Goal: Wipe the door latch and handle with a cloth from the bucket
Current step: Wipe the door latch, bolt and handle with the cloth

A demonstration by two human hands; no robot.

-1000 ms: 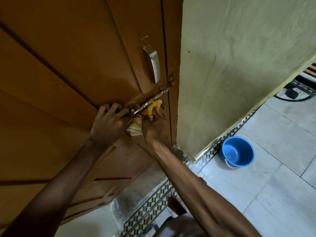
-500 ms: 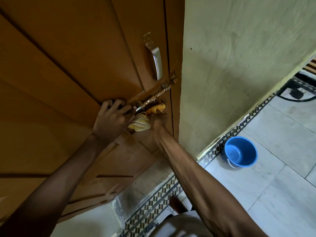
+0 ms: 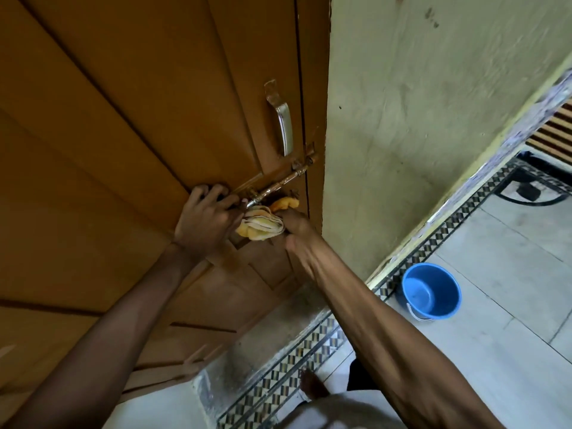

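A: Tiled floor (image 3: 495, 351) has one blue bucket (image 3: 431, 292), one brown door (image 3: 123, 134), one handle (image 3: 283, 122).

B: Yep, left hand (image 3: 205, 222) grips one latch (image 3: 278, 185); right hand (image 3: 295, 226) clutches one yellow cloth (image 3: 261, 222) under it.

I see an orange-brown door (image 3: 130, 125), silver handle (image 3: 284, 125), yellow-and-cream striped cloth (image 3: 261, 222), pale green wall (image 3: 418, 119), blue bucket (image 3: 431, 291) lower right, black-and-cream zigzag border (image 3: 278, 376).

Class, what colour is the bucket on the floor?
Blue, the bucket shows clearly in the head view.
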